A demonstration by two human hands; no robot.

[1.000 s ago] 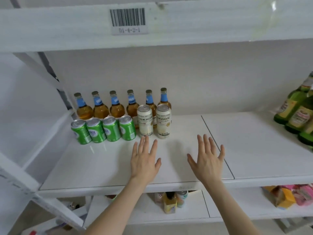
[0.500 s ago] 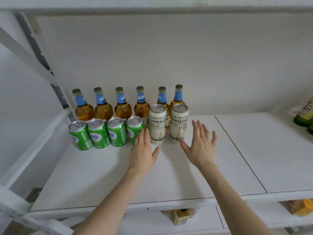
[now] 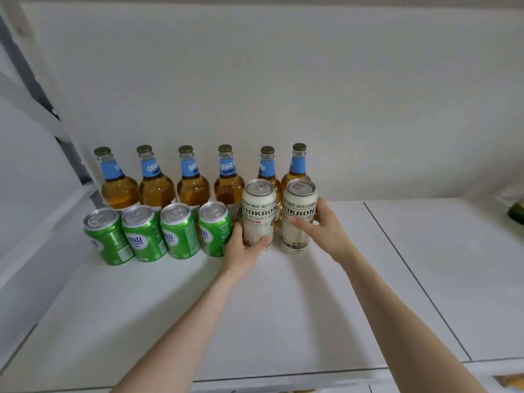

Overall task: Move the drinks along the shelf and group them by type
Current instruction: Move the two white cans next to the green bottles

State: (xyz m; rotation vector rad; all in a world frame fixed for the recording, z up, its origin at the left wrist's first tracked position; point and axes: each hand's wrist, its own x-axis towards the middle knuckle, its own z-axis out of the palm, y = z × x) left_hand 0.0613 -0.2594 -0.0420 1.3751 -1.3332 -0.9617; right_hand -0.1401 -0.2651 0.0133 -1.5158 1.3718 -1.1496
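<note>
The tall cream aluminium left can (image 3: 259, 211) and matching right can (image 3: 299, 199) stand upright side by side on the white shelf (image 3: 283, 307). The left hand (image 3: 241, 251) curls its fingers (image 3: 237, 232) round the left can from 7 o'clock; the right hand (image 3: 329, 234) clasps the right can from 4 o'clock.

Hands (image 3: 243, 252) (image 3: 327, 232) around two white cans (image 3: 258, 212) (image 3: 298, 201)

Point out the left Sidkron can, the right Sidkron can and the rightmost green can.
left Sidkron can (image 3: 259, 214), head view, upper label.
right Sidkron can (image 3: 295, 239), head view, lower label.
rightmost green can (image 3: 212, 234), head view, side wall.
</note>
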